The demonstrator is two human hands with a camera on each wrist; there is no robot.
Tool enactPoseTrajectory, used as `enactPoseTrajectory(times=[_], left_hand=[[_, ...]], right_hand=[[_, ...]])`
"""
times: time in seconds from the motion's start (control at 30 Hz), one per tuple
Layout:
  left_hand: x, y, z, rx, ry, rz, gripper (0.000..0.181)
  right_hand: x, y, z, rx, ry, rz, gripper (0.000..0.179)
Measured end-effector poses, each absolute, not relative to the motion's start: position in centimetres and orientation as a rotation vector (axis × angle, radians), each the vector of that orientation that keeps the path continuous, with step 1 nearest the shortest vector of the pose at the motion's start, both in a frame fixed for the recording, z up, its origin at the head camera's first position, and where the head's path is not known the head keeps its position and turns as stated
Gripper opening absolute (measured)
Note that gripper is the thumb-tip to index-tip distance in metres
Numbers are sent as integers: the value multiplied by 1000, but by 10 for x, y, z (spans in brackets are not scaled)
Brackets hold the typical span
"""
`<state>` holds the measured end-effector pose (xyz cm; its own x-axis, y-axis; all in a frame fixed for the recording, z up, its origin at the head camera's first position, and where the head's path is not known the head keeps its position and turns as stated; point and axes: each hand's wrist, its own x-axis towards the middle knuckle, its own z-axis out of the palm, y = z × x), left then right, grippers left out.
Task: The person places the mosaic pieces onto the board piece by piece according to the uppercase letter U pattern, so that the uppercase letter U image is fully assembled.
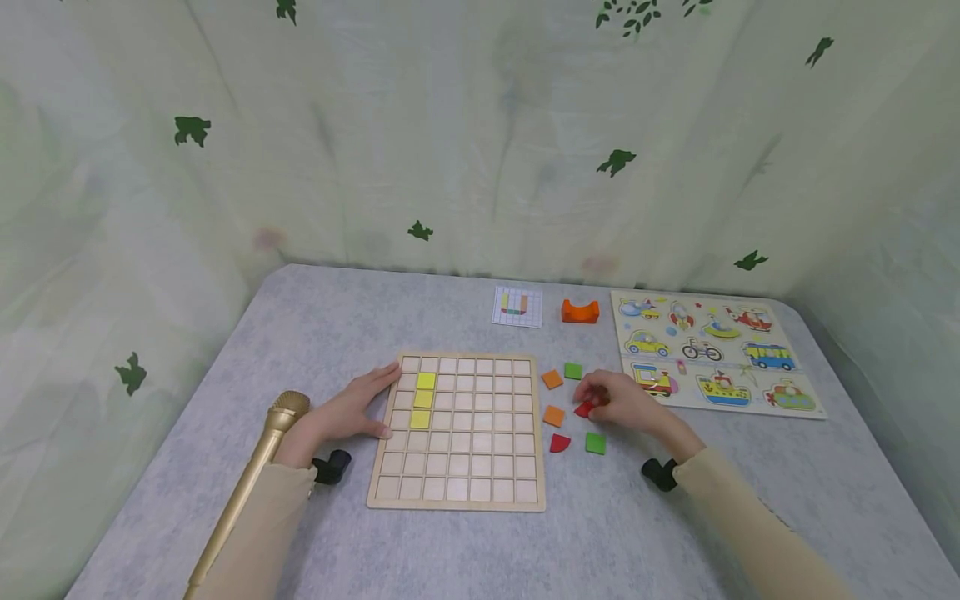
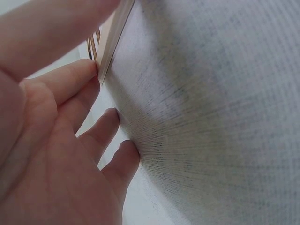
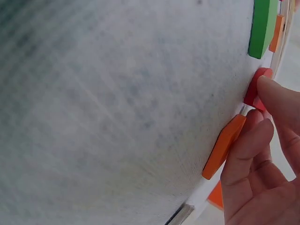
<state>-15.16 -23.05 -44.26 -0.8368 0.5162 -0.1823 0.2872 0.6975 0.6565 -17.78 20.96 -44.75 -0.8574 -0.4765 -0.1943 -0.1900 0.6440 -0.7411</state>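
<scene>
A wooden grid board (image 1: 480, 442) lies flat on the table, three yellow square tiles (image 1: 423, 399) set in one of its left columns. My left hand (image 1: 345, 412) rests at the board's left edge with fingers spread and the thumb lower down. To the right of the board, my right hand (image 1: 622, 404) pinches a red quarter-circle tile (image 3: 255, 89) close over the table. An orange tile (image 3: 224, 146) is right beside those fingers in the right wrist view. Around that hand lie another red quarter-circle tile (image 1: 560, 443), green squares (image 1: 596, 443) and orange squares (image 1: 554, 416).
Behind the board are a small printed pattern card (image 1: 535, 319) and an orange block with a curved notch (image 1: 580, 314). A vehicle picture puzzle (image 1: 686, 396) occupies the back right. Along the left forearm lies a gold microphone (image 1: 251, 467). Patterned curtains (image 1: 465, 150) surround the table.
</scene>
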Motion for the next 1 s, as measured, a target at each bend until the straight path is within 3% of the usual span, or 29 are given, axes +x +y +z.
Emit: enactPoseTrajectory(times=[0.47,1.0], left_hand=[[-151,-230,-442,618,2551,908,94],[-151,-231,-443,618,2547,919,94]], right_hand=[[-181,210,-447,-443,2441,-1133,6],[-178,190,-446,-582,2305,-1309,8]])
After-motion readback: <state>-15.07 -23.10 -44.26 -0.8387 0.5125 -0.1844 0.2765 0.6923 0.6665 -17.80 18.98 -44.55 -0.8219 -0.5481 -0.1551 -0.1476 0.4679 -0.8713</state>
